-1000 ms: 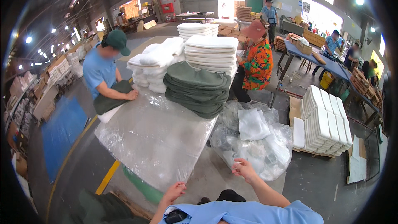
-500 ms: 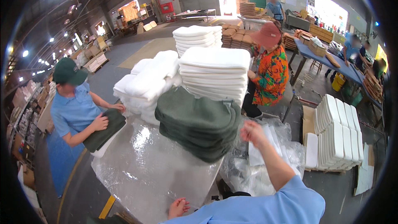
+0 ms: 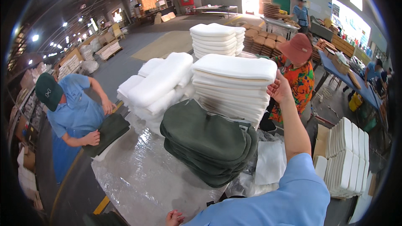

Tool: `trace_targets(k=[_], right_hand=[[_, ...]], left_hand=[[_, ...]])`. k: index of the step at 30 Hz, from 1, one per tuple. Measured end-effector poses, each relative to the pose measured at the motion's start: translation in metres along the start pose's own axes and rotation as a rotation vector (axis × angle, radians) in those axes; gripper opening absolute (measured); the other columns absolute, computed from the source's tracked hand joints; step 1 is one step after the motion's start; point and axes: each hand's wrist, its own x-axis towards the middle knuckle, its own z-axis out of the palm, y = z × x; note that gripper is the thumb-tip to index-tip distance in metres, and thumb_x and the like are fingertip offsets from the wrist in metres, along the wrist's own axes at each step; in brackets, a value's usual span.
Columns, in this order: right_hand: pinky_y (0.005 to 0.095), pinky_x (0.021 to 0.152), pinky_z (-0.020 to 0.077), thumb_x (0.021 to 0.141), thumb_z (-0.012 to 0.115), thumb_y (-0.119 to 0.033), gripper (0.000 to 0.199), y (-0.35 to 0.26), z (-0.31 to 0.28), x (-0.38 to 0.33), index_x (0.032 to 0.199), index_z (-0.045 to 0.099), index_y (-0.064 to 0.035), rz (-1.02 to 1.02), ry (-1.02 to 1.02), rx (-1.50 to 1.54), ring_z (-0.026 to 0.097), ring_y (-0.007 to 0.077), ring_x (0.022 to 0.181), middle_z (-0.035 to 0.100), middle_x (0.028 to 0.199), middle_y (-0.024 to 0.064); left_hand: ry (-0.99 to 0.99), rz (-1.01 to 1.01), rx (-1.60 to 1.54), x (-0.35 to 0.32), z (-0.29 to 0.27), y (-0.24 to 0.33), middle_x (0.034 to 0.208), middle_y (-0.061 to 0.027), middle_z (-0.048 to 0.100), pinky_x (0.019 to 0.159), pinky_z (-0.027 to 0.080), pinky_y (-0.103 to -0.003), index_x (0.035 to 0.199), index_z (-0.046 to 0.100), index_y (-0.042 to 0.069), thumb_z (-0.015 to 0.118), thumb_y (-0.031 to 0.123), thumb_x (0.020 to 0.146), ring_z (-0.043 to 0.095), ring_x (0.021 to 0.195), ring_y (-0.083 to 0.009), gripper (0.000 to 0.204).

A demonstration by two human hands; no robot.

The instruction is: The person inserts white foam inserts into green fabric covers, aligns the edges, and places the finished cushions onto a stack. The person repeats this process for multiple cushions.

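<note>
My right hand [image 3: 279, 87] reaches up to the right end of a tall stack of white foam pads [image 3: 230, 88]. Its fingers curl at the edge of the top white pad [image 3: 236, 67], which still lies flat on the stack. At the lower edge, partly cut off, my left hand [image 3: 174, 217] hovers low over the table with loosely bent fingers and nothing in them. Between my hands and the white stack sits a pile of dark green fabric covers [image 3: 205, 138], rounded in shape, on the plastic-covered table [image 3: 138, 184].
More white pads [image 3: 161, 79] are piled at the table's far left. A co-worker in a green cap [image 3: 77, 109] handles a dark green piece at left. Another in a red cap [image 3: 299, 75] stands behind the stack. At right, white pads [image 3: 345, 159] stand beside a plastic bag [image 3: 247, 184].
My right hand has risen from beside the green pile to the top of the white stack. My left hand has dropped nearer the lower edge. My view has shifted somewhat.
</note>
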Motion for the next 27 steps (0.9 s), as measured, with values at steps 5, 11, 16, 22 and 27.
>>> trace_targets(k=[5,11,16,22,27], right_hand=[[0.055,0.091,0.0577,0.088,0.081,-0.06,0.08,0.017,0.06,0.01,0.145,0.052,-0.0112,0.175,-0.105,0.034,0.061,0.0371,0.117,0.06,0.13,0.0172],[0.0591,0.092,0.0588,0.092,0.076,-0.021,0.055,0.006,0.052,-0.019,0.142,0.054,-0.0119,-0.08,0.064,0.052,0.06,0.0372,0.126,0.059,0.138,0.0137],[0.0528,0.083,0.0639,0.087,0.071,-0.012,0.057,0.082,0.049,-0.125,0.141,0.054,-0.0068,-0.284,-0.115,0.015,0.067,0.0332,0.115,0.064,0.129,0.0133],[0.0498,0.079,0.0664,0.083,0.073,-0.013,0.064,0.125,-0.016,-0.281,0.142,0.052,0.0038,-0.068,-0.165,0.023,0.072,0.0355,0.108,0.068,0.125,0.0157],[0.0466,0.1,0.0604,0.076,0.075,-0.01,0.073,0.266,0.015,-0.367,0.144,0.053,0.0026,0.371,-0.379,-0.045,0.07,0.0319,0.117,0.068,0.129,0.0162]], left_hand=[[0.075,-0.012,0.108,-0.002,-0.024,0.007,0.107,-0.0159,0.074,0.074,0.061,-0.041,0.134,0.059,0.011,0.07,0.041,0.102,0.074,0.09,-0.0276,0.045],[-0.102,-0.021,0.096,0.007,0.039,0.02,0.116,-0.0121,0.075,0.08,0.058,-0.032,0.134,0.063,0.005,0.063,0.028,0.109,0.074,0.093,-0.0193,0.034],[-0.086,0.009,0.072,-0.021,-0.005,0.031,0.115,-0.0102,0.075,0.08,0.057,-0.03,0.132,0.065,0.005,0.063,0.03,0.109,0.073,0.091,-0.0177,0.034],[-0.125,0.348,0.033,-0.039,-0.041,0.12,0.109,-0.0011,0.071,0.085,0.052,-0.029,0.134,0.065,0.005,0.06,0.039,0.11,0.063,0.097,-0.0102,0.041],[-0.081,0.136,-0.447,-0.032,-0.149,0.142,0.13,-0.0108,0.069,0.098,0.055,-0.04,0.144,0.058,0.0,0.044,0.049,0.114,0.067,0.116,-0.0208,0.059]])
